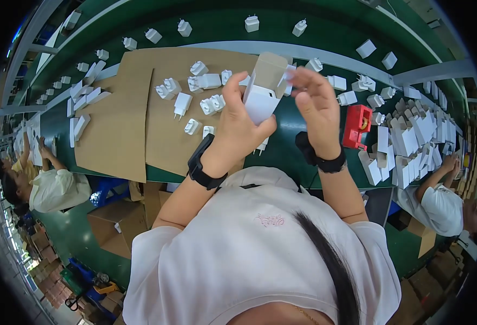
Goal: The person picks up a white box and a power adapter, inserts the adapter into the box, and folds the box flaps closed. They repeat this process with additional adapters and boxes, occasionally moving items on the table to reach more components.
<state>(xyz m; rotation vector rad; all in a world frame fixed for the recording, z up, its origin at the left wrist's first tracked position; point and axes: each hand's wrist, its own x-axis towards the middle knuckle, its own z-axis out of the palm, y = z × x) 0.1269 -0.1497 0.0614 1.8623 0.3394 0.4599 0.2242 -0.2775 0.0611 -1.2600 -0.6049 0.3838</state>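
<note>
My left hand grips a small white cardboard box, thumb on the near end and fingers along its left side. The box's end flap stands lifted, showing its grey-brown inner face, and a small dark slot shows below it. My right hand is raised at the box's right side, fingers curved and apart from the thumb, fingertips by a side flap. Contact with that flap is hard to make out. White plug adapters lie left of the box, several of them on a flat brown cardboard sheet.
A red tape dispenser stands right of my right hand, beside a crowd of open white boxes. More adapters sit along the green conveyor behind. Co-workers sit at left and right. A cardboard carton is below the table.
</note>
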